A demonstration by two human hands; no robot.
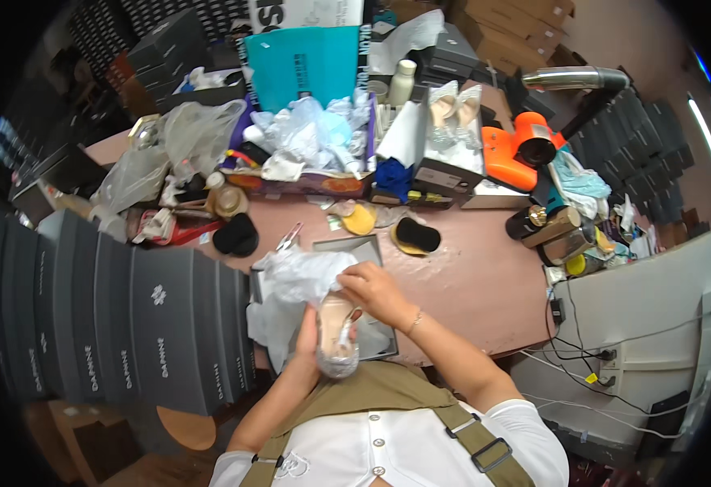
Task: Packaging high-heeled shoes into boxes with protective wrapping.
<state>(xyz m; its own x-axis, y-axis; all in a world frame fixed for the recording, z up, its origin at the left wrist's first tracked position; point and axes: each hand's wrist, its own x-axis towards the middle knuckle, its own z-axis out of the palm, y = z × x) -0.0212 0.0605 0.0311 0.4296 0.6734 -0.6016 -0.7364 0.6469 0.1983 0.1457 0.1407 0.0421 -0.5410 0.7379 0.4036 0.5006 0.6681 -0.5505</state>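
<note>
Close in front of my body, my left hand (310, 331) grips a shoe with a beige insole and a silvery glittering toe (338, 361). The toe points toward me. Over the shoe's far end, my right hand (378, 294) pinches crumpled white tissue paper (302, 274); the tissue bunches to the left of these fingers and hides that end of the shoe. Beneath both hands lies an open grey shoe box (378, 250), partly covered by more white paper.
Stacked dark grey shoe boxes (181, 325) stand at my left. Across the table are a carton of crumpled plastic (306, 183), a box with a pair of sandals (455, 122) and an orange heat-gun-like tool (510, 158). Black pads (417, 235) lie nearer; cables hang at right.
</note>
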